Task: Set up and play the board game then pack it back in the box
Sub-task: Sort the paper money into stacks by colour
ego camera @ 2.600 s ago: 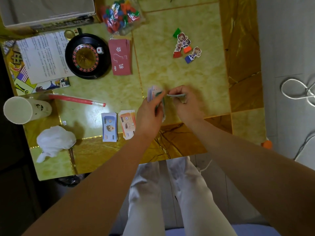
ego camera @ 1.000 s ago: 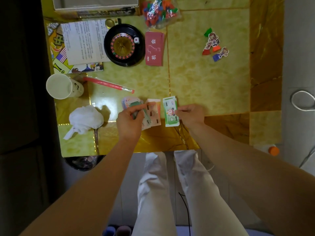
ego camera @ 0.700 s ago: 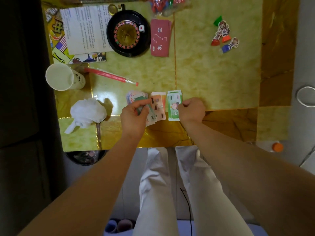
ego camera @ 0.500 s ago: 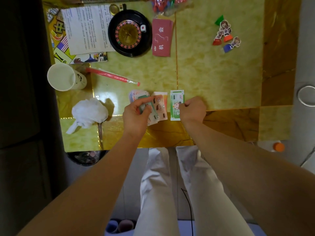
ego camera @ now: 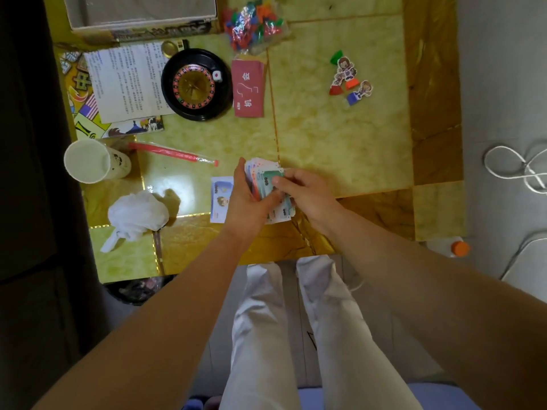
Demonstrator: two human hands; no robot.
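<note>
Meanwhile, below the roulette wheel (ego camera: 194, 85), left hand (ego camera: 247, 199) grips fanned play money (ego camera: 260, 166) mid-sort; right hand (ego camera: 307, 193) pinches, apparently, 1 green note (ego camera: 273, 174), needing its matching pile next

The left arm (ego camera: 165, 306) and right arm (ego camera: 414, 276) reach up from the bottom corners and meet in the middle of the frame. The left hand (ego camera: 247, 199) curls round a bunch of notes (ego camera: 268, 180). The right hand (ego camera: 306, 193) pinches the top one.

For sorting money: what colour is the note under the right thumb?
Green, in the head view: the right hand pinches the note atop the left hand's stack.
</note>
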